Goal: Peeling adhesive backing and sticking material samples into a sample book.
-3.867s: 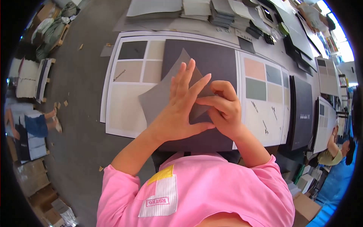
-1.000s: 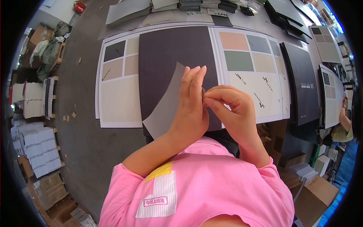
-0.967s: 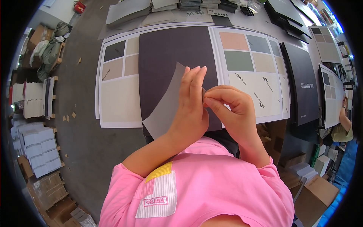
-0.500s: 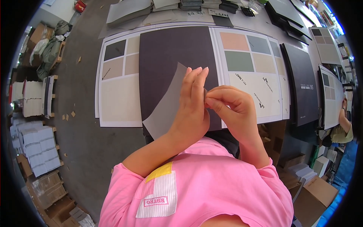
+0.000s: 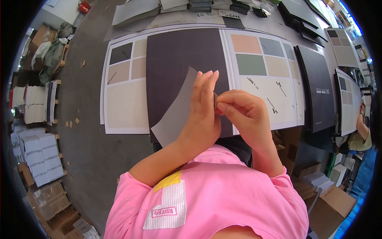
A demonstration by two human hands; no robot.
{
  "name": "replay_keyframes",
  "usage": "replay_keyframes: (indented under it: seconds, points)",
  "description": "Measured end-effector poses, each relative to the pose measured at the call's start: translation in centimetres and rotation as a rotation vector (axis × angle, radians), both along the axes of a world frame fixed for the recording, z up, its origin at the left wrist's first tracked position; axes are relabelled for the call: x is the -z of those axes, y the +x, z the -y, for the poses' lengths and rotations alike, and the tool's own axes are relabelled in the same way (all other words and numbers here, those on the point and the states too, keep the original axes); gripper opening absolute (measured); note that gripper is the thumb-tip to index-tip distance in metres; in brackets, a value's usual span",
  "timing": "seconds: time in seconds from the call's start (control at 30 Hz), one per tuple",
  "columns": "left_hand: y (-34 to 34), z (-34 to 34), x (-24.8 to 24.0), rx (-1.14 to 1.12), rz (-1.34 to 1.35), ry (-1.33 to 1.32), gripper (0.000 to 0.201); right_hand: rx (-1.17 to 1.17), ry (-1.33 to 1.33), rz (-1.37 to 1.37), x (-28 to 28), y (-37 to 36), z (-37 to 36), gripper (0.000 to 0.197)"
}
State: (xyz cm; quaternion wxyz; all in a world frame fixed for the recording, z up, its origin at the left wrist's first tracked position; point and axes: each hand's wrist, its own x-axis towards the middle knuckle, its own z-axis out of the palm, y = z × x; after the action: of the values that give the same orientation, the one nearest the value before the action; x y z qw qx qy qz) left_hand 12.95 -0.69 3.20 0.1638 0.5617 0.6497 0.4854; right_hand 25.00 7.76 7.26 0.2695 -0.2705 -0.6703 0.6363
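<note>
A thin, bent grey sheet (image 5: 176, 111) is held up on edge above a dark grey panel (image 5: 171, 63), which lies in the middle of an open sample board. My left hand (image 5: 201, 109) has its fingers straight and pressed together, holding the sheet with its thumb mostly hidden. At the sheet's right edge, beside the left palm, my right hand (image 5: 242, 109) is closed in a pinch of thumb and forefinger. Colour swatches sit on the board's left page (image 5: 126, 107) and right page (image 5: 267, 95).
Stacks of grey sheets (image 5: 135, 14) line the table's far side. A dark closed folder (image 5: 316, 91) lies to the right, with more sample boards (image 5: 348, 101) beyond it. Another person's arm (image 5: 362, 121) reaches in at far right. Cardboard boxes (image 5: 332, 207) stand low at right.
The grey sheet's upper corner has shifted very slightly to the right. Both hands keep nearly the same place and grip.
</note>
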Motion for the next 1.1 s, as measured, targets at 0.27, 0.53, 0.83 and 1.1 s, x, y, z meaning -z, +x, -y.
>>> replay_keyframes:
  seconds: [0.27, 0.53, 0.83, 1.1]
  points:
    - [0.1, 0.1, -0.2, -0.01, -0.089, -0.037, 0.075, -0.007, 0.039, 0.009, -0.2, 0.2, 0.0, 0.008]
    - [0.3, 0.2, -0.3, -0.016, -0.135, -0.068, 0.077, -0.001, 0.126, 0.03, -0.3, 0.3, 0.0, 0.007]
    - [0.7, 0.1, -0.1, -0.029, -0.185, -0.053, 0.075, 0.016, 0.071, 0.085, 0.2, -0.1, 0.1, 0.006]
    - [-2.0, -0.1, -1.6, 0.174, 0.541, 0.05, 0.045, -0.101, -0.288, -0.302, 2.2, -0.3, -1.0, 0.008]
